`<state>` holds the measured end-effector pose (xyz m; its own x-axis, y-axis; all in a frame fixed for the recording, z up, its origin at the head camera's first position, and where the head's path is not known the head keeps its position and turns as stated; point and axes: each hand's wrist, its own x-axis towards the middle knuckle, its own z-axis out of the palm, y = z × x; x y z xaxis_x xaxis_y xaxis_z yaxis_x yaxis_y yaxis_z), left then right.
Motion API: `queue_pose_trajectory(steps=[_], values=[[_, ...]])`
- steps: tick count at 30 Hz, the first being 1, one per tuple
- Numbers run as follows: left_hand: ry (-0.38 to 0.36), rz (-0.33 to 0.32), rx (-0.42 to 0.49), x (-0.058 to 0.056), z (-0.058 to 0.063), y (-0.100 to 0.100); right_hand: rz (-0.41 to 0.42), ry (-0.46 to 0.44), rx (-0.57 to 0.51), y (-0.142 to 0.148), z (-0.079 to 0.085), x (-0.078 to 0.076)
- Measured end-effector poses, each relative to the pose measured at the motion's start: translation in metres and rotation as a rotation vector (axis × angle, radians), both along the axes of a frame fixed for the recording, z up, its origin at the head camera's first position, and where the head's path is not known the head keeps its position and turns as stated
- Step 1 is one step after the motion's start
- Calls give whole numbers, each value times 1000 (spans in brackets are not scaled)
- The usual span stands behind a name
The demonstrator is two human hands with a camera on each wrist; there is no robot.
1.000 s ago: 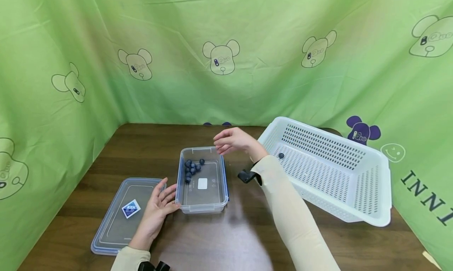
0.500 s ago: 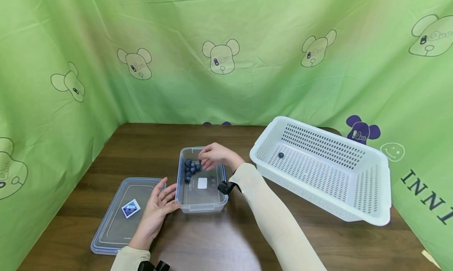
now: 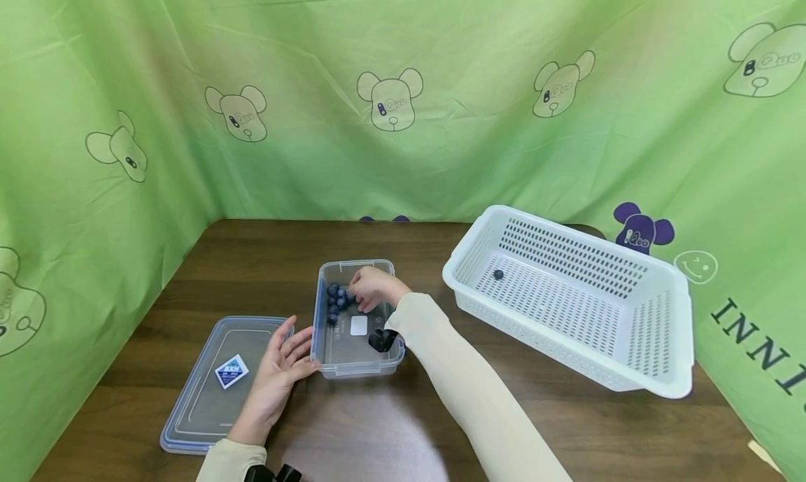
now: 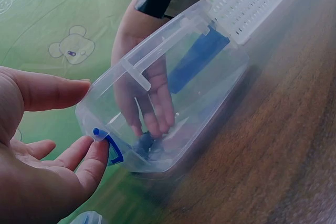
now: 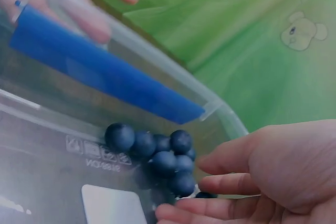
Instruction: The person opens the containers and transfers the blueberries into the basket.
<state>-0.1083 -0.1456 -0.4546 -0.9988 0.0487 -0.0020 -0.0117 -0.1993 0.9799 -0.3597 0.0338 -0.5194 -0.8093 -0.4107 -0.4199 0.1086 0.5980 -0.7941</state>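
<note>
A clear plastic food container (image 3: 359, 370) with blue side clips stands on the table, several blueberries (image 3: 334, 303) gathered toward its left side. My left hand (image 3: 280, 366) rests against the container's left side with fingers mostly straight. In the left wrist view its fingertips touch the blue clip (image 4: 114, 150) and the thumb lies at the rim. Inside the container, my right hand (image 3: 376, 288) points down with its fingertips right at the blueberries. The right wrist view has the thumb and fingers (image 5: 226, 157) apart, beside the blueberry cluster (image 5: 164, 163), one dark berry partly hidden behind them.
The container's clear lid (image 3: 220, 398), blue-edged with a diamond label, lies on the left. A white perforated basket (image 3: 567, 328) stands on the right with a single blueberry (image 3: 499, 275) in it. Green curtain (image 3: 390, 174) hangs around the brown wooden table (image 3: 403, 433).
My right hand has moved left and down from above the container's right rim into it, toward the blueberries. The left hand stays in place at the container's side.
</note>
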Motion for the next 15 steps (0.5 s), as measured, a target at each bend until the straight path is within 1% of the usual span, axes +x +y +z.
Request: queue_pose_trajectory(steps=[1,3,4,6,8,9,12,14,15], values=[[0,0,1,0,0,0,-14,-18,-15,-2,-21,-14],[1,1,1,0,0,0,-52,-30,-25,-5,-29,-16],[2,1,2,0,0,0,-65,-42,-28,-6,-26,-14],[5,0,7,0,-1,0,-83,-44,-56,-7,-13,-2],[10,-4,10,-1,-1,0,-110,-56,-51,-7,14,20],[11,-6,12,-1,-1,0,-104,-58,-76,-6,19,26],[17,-8,14,-1,-2,0,-119,-62,-79,-4,55,53],[17,-5,14,-2,-2,0,-125,-51,-81,-4,73,66],[18,-4,14,-2,-3,0,-126,-49,-85,-3,78,70]])
